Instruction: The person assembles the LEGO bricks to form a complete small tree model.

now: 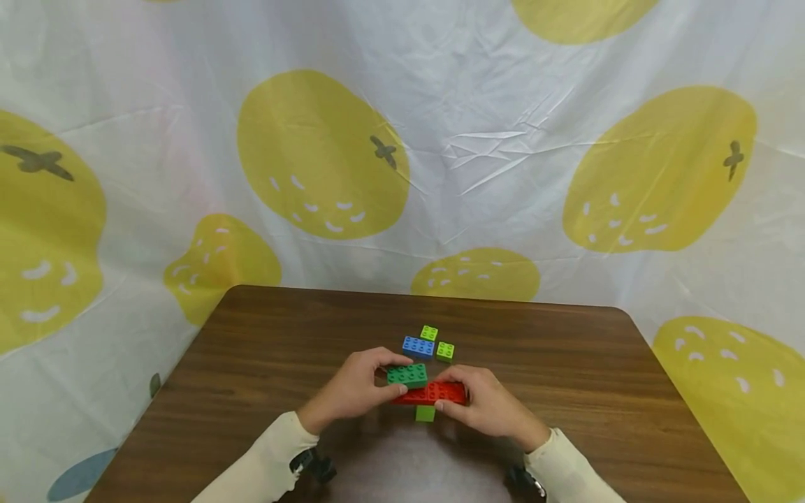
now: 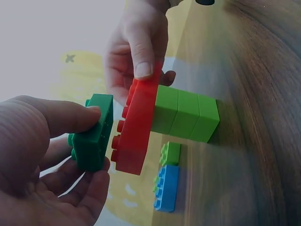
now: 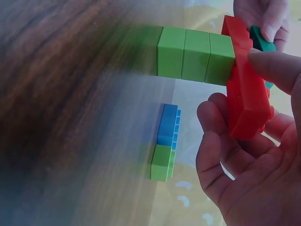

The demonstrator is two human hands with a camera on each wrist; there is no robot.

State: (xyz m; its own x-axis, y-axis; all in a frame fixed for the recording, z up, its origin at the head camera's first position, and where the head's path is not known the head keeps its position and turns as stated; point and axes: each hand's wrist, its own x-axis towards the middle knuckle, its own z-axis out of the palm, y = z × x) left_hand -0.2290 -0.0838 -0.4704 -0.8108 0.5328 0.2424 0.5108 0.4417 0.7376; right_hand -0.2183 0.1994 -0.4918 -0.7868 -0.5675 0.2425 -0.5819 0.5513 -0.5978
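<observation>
My left hand [image 1: 355, 385] holds a dark green brick [image 1: 407, 376] between thumb and fingers, its studs facing up. Just under it lies a long red brick [image 1: 451, 392], and the left wrist view shows a narrow gap between the two. The right hand [image 1: 490, 405] grips the red brick at its right end, thumb on the near side and fingers beyond. That red brick sits across the top of an upright stack of three light green bricks [image 2: 186, 113], which stands on the table. Seen from the head, the red brick covers most of the stack.
Behind the hands, a blue brick [image 1: 418, 346] lies on the brown wooden table [image 1: 302, 328]. Small light green bricks lie close to it, one behind [image 1: 429, 332] and one at its right [image 1: 445, 351]. A curtain with yellow fruit prints [image 1: 484, 202] hangs past the table's far edge.
</observation>
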